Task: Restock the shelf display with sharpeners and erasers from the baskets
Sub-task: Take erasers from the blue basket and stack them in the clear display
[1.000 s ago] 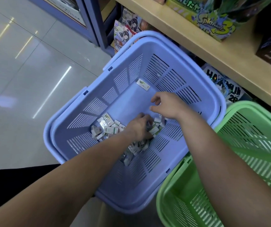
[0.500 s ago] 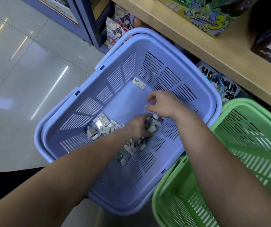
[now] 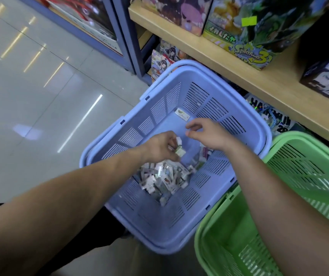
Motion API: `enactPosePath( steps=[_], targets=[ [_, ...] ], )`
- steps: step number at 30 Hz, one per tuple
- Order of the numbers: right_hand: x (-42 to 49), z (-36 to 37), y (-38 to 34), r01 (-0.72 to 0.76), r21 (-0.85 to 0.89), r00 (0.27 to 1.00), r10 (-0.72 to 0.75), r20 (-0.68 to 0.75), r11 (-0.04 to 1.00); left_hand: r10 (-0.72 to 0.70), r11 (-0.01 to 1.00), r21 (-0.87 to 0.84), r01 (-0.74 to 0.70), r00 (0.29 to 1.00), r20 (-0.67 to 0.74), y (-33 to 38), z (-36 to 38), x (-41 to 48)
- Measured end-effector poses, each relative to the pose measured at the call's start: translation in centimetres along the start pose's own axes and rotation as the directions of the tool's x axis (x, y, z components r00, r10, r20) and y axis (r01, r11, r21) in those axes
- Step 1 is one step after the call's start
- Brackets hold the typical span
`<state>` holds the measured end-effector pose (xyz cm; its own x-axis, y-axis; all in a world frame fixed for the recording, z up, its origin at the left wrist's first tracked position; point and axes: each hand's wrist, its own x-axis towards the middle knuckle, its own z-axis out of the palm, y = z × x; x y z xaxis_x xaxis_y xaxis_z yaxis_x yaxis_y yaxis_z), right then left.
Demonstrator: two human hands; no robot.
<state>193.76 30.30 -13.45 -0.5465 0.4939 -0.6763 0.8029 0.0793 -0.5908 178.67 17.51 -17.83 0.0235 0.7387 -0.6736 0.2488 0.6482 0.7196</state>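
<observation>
Lifted off the pile (image 3: pixel 165 178), the left hand (image 3: pixel 162 147) pinches small packets (image 3: pixel 180 151); the right hand (image 3: pixel 207 134) hovers beside it, loosely curled and empty, likely to receive them.

Small white packets (image 3: pixel 163 178) are being kept heaped inside the blue basket (image 3: pixel 153 224); a few are being held just above.

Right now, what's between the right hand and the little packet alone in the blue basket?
Only bare floor of the blue basket lies between the right hand and the lone packet, in the head view.
</observation>
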Motion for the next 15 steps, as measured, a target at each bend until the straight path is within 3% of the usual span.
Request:
enactPosePath(
  steps=[2, 6, 10, 15],
  targets=[
    [-1.2, 0.6, -1.5, 0.034, 0.116, 0.997, -0.042, 0.061, 0.993, -0.005, 0.994, -0.109, -0.003, 0.997, -0.072, 1.1, -1.9, -2.8],
    [-4.3, 1.6, -4.6, -0.031, 0.38, 0.985, -0.036, 0.167, 0.924, -0.036, 0.947, -0.322, -0.002, 0.993, -0.111, 3.3, -3.7, -8.0],
    [-7.3, 1.7, -7.1, -0.055, 0.578, 0.984, -0.053, 0.168, 0.814, 0.061, 0.956, -0.272, -0.106, 0.984, -0.169, 5.3, -3.6, -11.3],
    [-9.2, 2.0, -7.8, -0.019, 0.604, 0.99, -0.068, 0.12, 0.797, 0.142, 0.977, -0.111, -0.18, 0.947, -0.288, 6.6, -3.0, -13.0]
  ],
)
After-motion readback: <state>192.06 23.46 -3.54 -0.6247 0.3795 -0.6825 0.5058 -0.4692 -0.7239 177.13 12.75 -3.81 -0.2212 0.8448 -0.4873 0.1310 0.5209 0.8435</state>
